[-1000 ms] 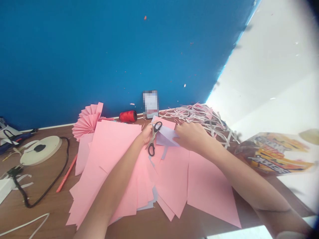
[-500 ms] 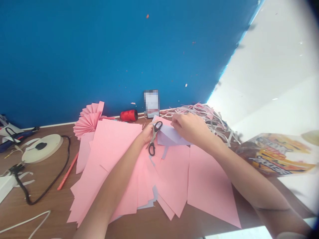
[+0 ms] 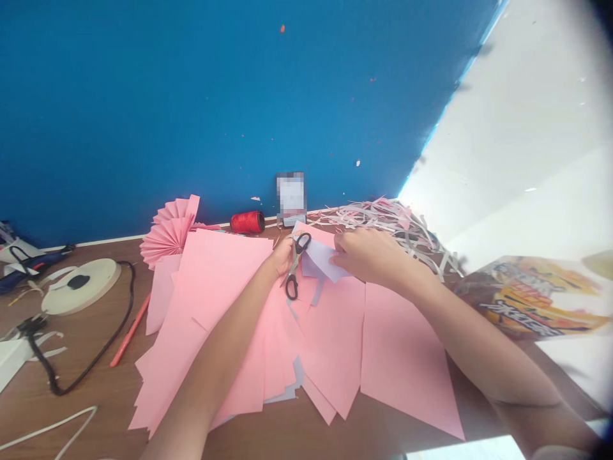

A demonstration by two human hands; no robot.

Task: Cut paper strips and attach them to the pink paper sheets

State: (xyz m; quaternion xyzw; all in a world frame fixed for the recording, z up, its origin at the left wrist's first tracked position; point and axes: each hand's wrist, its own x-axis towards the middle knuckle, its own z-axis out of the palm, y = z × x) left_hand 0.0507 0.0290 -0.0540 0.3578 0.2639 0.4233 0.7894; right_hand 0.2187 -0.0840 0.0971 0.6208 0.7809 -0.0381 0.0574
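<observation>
My left hand (image 3: 281,257) rests at the far edge of a spread of pink paper sheets (image 3: 330,338) and touches black-handled scissors (image 3: 295,263) lying beside it; its fingers are mostly hidden. My right hand (image 3: 366,255) is closed in a pinch on a small pale lilac piece of paper (image 3: 322,259) with a pink side, held just above the sheets. The two hands are close together, with the scissors between them.
A pile of shredded paper strips (image 3: 393,223) lies behind my right hand. A folded pink paper fan (image 3: 170,231), a red thread spool (image 3: 247,222), a round white device (image 3: 80,284) with a black cable, a red pencil (image 3: 129,331) and a printed bag (image 3: 531,297) sit on the brown table.
My right hand has shifted slightly and turned the small lilac paper, pulling it in toward the scissors. My left hand has stayed in place.
</observation>
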